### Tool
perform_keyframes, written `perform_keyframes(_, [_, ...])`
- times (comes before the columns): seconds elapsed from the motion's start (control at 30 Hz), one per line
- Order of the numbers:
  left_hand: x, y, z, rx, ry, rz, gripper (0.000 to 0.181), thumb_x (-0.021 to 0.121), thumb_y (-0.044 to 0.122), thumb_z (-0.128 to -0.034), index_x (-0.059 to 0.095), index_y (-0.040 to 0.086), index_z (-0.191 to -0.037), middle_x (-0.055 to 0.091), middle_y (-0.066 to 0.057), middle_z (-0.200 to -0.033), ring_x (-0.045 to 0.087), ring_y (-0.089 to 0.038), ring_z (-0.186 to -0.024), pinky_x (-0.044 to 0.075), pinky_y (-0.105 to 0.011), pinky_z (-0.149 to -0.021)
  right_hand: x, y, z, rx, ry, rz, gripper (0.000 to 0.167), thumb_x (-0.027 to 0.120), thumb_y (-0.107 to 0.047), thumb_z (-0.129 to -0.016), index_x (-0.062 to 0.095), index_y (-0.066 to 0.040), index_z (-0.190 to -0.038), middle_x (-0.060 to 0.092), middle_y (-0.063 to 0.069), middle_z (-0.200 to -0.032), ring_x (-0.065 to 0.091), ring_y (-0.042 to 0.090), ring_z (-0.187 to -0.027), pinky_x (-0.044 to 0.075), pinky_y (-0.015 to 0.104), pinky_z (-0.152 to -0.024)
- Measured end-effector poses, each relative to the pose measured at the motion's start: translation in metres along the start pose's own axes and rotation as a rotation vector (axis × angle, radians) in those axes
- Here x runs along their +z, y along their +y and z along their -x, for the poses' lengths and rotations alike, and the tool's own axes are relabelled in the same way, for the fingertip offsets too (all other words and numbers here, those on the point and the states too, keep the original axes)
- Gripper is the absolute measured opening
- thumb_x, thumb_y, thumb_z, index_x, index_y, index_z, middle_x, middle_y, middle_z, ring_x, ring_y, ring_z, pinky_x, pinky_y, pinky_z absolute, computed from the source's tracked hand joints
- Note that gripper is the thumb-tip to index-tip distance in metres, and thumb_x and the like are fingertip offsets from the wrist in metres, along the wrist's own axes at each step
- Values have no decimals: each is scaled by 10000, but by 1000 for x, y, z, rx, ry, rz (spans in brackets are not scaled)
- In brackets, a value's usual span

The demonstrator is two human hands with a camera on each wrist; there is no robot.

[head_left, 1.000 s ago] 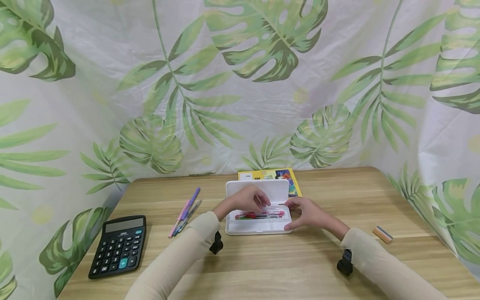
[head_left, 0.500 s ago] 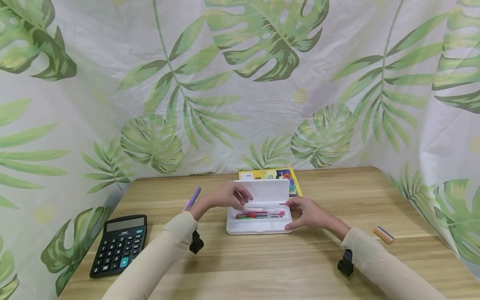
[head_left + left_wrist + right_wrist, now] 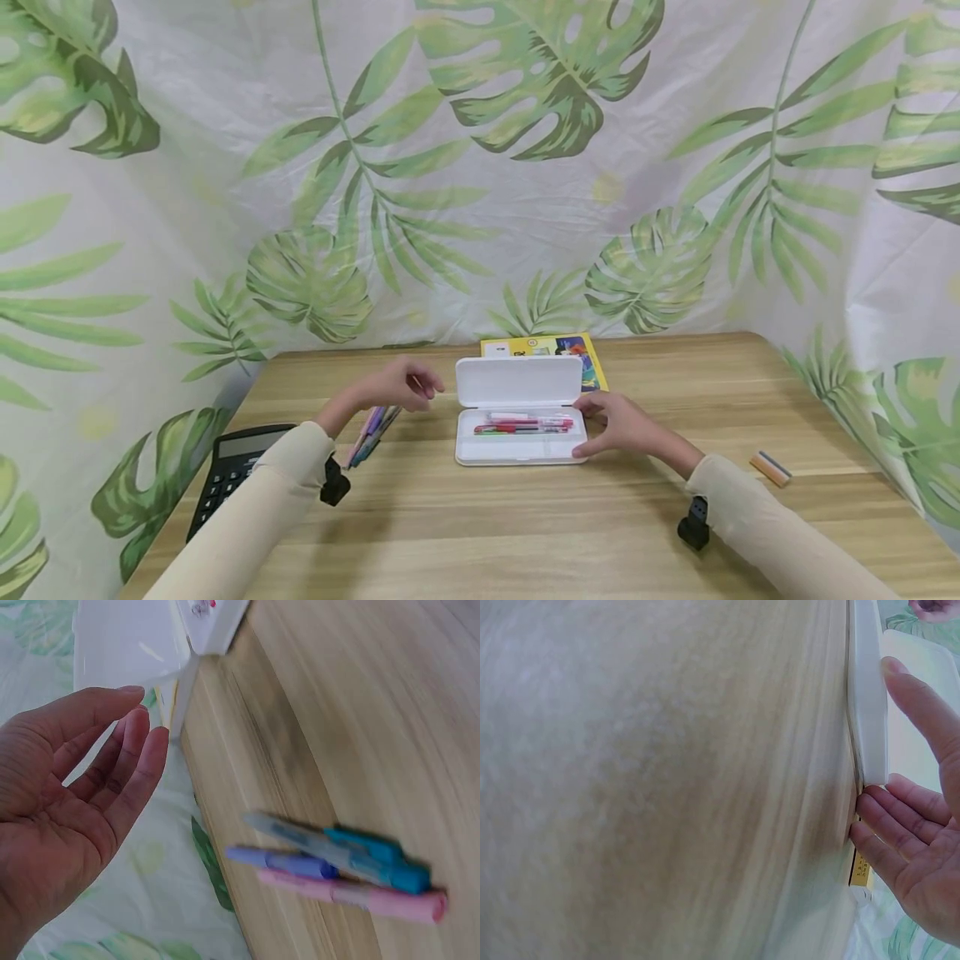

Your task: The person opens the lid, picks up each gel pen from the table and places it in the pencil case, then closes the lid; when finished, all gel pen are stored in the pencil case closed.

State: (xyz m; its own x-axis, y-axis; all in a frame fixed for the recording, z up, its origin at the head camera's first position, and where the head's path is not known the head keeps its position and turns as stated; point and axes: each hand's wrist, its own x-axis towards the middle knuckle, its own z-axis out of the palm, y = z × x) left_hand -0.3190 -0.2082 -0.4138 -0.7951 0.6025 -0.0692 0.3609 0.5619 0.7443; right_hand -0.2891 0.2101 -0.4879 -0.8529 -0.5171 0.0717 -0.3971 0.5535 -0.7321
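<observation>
A white pencil case stands with its lid raised near the middle of the table. Several red and pink pens lie in its rear compartment. My right hand holds the case's right end, thumb at the front corner and fingers at the back; the right wrist view shows the thumb on the case's edge. In the air left of the case, my left hand has loosely bent fingers and nothing in them. Below it lie a pink highlighter, a purple pen and a teal-capped pen.
A black calculator, partly covered by the left sleeve, lies at the left. Behind the case is a yellow illustrated book or box. A small striped eraser-like block lies at the right. A leaf-print cloth hangs behind the table.
My left hand has moved left from above the pencil case to over the loose pens. My right hand has stayed on the case's right end. The pens in the case look unmoved.
</observation>
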Motion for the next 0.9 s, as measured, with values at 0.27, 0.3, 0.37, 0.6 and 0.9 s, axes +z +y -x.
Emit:
perform_keyframes(0.27, [-13, -26, 24, -13, 41, -32, 296, 692, -95, -817, 675, -133, -1110, 677, -310, -997, 660, -240, -879, 553, -243, -710, 0, -1, 0, 11, 0, 2, 626, 946, -263, -702, 655, 7, -1186, 684, 125, -1147, 616, 282, -1115, 507, 543, -1036])
perform_keyframes(0.3, [-14, -29, 27, -26, 46, -27, 305, 695, -96, -813, 669, -145, -1113, 675, -314, -996, 663, -241, -874, 554, -247, -698, 0, -1, 0, 12, -1, 2, 625, 946, -263, -703, 655, 7, -1186, 684, 126, -1148, 615, 282, -1115, 506, 545, -1037])
perform_keyframes(0.37, [-16, -34, 32, -57, 50, -11, 319, 696, -93, -809, 657, -161, -1118, 674, -311, -993, 674, -226, -858, 566, -256, -678, 0, -1, 0, 11, -3, 1, 624, 945, -264, -705, 654, 8, -1185, 683, 128, -1149, 614, 285, -1115, 503, 550, -1039])
perform_keyframes(0.6, [-17, -46, 41, -112, 53, -28, 312, 696, -84, -803, 658, -161, -1103, 697, -305, -1024, 681, -216, -882, 575, -270, -686, 1, 0, 0, 16, -3, 3, 631, 944, -283, -706, 656, -2, -1191, 685, 117, -1148, 616, 270, -1110, 511, 533, -1036])
perform_keyframes(0.9, [-12, -53, 45, -173, 64, -40, 302, 697, -79, -794, 681, -126, -1092, 709, -271, -1019, 657, -162, -821, 591, -359, -682, 0, -1, -1, 17, -9, -3, 637, 943, -283, -708, 654, 0, -1200, 683, 122, -1167, 616, 277, -1126, 502, 535, -1049])
